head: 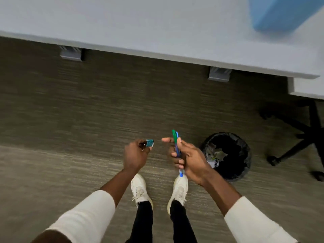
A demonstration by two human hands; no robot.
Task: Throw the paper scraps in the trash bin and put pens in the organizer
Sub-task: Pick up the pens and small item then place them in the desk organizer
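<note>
I stand on the carpet before a white desk (pixel 157 32). My right hand (pixel 189 158) is shut on two pens (pixel 176 142), one green and one blue, which stick up past my fingers and out below my palm. My left hand (pixel 135 155) is shut on a small teal object (pixel 150 143) that juts from my fingertips; what it is I cannot tell. A round black trash bin (pixel 228 155) with a dark liner stands on the floor just right of my right hand. Crumpled paper scraps (pixel 216 153) lie inside it.
A blurred blue box (pixel 284 13) sits on the desk at the top right. Black chair legs with castors (pixel 298 146) stand right of the bin, under a second white surface (pixel 306 88). My two white shoes (pixel 140 188) point toward the desk.
</note>
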